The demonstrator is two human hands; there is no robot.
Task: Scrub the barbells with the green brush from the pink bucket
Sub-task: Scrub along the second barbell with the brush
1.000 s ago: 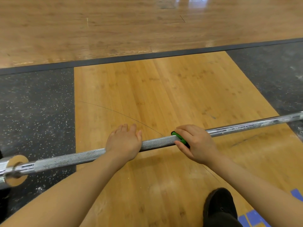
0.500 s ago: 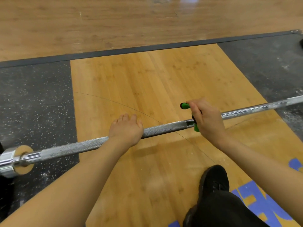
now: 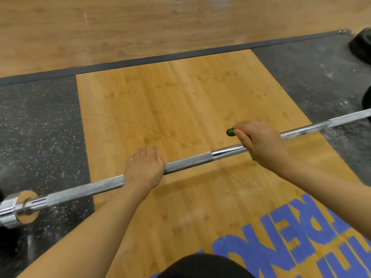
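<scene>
barbell (image 3: 188, 161) lay across the wood floor (image 3: 180, 101) | left hand (image 3: 143, 167) lay on it, fingers looked straight | right hand (image 3: 261, 143) gripped green brush (image 3: 230, 132) on bar | open floor beyond

knurled metal barbell (image 3: 188, 161); glossy wood platform (image 3: 180, 93).
</scene>
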